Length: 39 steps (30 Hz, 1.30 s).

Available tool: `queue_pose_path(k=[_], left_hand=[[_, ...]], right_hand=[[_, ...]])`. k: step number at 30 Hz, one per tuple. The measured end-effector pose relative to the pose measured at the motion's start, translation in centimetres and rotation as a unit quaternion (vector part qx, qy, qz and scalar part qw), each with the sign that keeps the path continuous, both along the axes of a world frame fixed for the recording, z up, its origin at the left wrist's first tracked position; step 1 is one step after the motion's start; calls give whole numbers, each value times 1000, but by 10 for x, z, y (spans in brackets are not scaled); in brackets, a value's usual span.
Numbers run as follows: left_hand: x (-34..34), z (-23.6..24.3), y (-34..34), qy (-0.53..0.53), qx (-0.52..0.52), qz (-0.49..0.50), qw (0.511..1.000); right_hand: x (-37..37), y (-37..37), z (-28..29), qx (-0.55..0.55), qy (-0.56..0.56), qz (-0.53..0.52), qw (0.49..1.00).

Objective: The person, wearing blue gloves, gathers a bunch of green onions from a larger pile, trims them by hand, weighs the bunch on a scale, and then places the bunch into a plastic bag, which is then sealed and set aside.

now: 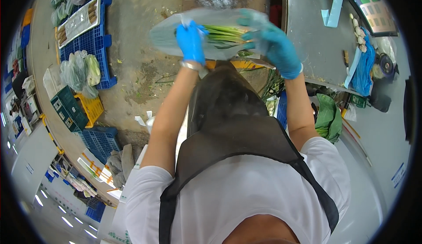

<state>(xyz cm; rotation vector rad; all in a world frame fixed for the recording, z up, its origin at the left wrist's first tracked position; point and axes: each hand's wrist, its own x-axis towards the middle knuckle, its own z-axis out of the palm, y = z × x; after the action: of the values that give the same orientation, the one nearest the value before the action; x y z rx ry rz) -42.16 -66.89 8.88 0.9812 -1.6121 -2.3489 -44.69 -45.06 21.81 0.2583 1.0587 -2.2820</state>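
A bunch of scallions lies sideways inside a clear plastic bag, held out in front of me above the floor. The pale stalk ends point right. My left hand, in a blue glove, is closed on the bag at the leafy end, with a bit of white material at its fingers. My right hand, in a teal glove, is at the stalk ends with its fingers spread. Thin film partly covers those fingers, so I cannot tell how firmly they touch the bag.
At right stands a grey metal table with a screen, garlic bulbs, a knife and blue bags. Blue pallets at left carry a wrapped tray and bagged vegetables. A yellow crate sits nearby.
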Motion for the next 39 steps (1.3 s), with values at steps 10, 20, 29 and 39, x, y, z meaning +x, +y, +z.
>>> queue_pose_path(k=[10, 20, 29, 39], left_hand=[[73, 26, 18, 51, -71, -213, 973], [63, 32, 10, 127, 227, -292, 920], [111, -17, -56, -72, 7, -337, 939], [103, 17, -13, 66, 21, -350, 934]], right_hand=[[30, -46, -50, 280, 107, 171, 938], [34, -59, -38, 563, 483, 233, 629], [25, 21, -174, 535, 182, 271, 779], [88, -48, -115, -84, -62, 86, 991]])
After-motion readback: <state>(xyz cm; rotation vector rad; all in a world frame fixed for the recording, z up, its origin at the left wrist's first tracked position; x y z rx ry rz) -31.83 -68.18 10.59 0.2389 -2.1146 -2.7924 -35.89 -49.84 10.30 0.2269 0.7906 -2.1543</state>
